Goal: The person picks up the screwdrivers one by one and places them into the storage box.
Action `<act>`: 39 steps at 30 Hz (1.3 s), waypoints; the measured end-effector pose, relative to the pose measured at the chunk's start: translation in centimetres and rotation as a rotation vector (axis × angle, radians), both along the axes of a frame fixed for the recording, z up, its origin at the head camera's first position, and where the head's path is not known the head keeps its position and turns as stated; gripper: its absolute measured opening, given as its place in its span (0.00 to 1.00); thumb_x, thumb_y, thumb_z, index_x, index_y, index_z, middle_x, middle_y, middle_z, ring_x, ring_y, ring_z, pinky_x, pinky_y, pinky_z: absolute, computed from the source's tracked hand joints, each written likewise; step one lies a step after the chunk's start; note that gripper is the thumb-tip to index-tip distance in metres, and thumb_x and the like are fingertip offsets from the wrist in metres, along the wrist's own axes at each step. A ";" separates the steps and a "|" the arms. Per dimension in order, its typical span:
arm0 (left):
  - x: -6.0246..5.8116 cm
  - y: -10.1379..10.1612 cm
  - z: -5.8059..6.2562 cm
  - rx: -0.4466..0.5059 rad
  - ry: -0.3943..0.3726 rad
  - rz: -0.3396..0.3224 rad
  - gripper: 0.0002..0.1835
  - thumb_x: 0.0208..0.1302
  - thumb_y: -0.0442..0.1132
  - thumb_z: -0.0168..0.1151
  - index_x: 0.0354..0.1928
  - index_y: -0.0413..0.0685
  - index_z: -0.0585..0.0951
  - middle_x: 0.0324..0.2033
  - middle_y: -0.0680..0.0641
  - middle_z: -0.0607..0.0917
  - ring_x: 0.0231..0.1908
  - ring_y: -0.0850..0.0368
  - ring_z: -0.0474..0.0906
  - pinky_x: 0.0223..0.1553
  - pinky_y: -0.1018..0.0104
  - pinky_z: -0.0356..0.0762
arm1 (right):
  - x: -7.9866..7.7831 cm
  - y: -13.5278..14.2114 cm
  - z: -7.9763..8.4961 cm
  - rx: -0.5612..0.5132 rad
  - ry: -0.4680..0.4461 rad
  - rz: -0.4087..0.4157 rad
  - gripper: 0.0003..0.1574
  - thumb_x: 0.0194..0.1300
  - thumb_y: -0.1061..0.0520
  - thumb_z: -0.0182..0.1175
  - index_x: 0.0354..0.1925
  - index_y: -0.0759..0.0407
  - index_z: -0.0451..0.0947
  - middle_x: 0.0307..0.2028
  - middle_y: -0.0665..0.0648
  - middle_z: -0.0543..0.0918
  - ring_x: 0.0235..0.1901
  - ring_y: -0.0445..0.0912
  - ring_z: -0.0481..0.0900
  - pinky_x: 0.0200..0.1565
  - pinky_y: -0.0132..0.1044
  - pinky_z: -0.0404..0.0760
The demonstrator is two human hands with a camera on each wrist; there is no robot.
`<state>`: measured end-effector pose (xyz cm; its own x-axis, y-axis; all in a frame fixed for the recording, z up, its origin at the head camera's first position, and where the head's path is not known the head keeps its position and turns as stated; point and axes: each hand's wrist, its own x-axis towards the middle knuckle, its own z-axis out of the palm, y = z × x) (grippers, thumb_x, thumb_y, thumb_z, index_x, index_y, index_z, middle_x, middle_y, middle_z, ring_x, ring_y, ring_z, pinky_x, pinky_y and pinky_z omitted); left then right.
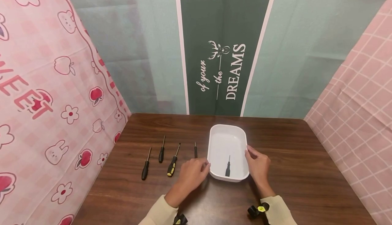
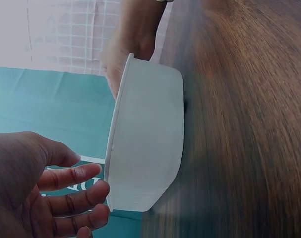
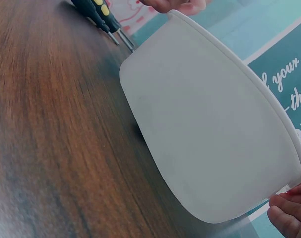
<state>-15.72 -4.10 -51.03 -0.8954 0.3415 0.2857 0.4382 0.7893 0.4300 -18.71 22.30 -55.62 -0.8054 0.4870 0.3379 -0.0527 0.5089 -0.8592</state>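
Note:
A white rectangular plastic container (image 1: 228, 140) with rounded corners is between the two hands, a small dark screwdriver (image 1: 228, 169) lying inside its near end. My right hand (image 1: 258, 165) grips the container's right rim; in the right wrist view its fingers (image 3: 288, 213) are at the container's corner. At the left rim is my left hand (image 1: 191, 174), its fingertips right at the edge. In the left wrist view, the left thumb (image 2: 63, 154) stands apart from the container and the fingers are loosely bent. Another thin screwdriver (image 1: 195, 150) lies just beyond the left hand, partly hidden by it.
Left of the container, several screwdrivers lie on the brown wooden table (image 1: 291, 170): a black one (image 1: 145, 170), a ribbed black one (image 1: 161, 155) and a black-and-yellow one (image 1: 172, 166). A green curtain (image 1: 147, 48) hangs behind the table, with pink cloths (image 1: 352, 109) at the sides.

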 end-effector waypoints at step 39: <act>-0.1 -2.9 -0.6 0.148 0.186 0.080 0.04 0.66 0.44 0.66 0.33 0.58 0.86 0.24 0.62 0.83 0.22 0.71 0.72 0.23 0.72 0.69 | -0.2 0.1 -0.6 0.058 0.065 -0.011 0.13 0.58 0.65 0.71 0.43 0.63 0.89 0.41 0.61 0.88 0.48 0.56 0.85 0.42 0.11 0.66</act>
<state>-15.83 -7.05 -51.67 -0.8450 0.2140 0.4901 0.4598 0.7589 0.4613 -18.88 22.40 -56.25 -0.7755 0.4735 0.4177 -0.1020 0.5590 -0.8229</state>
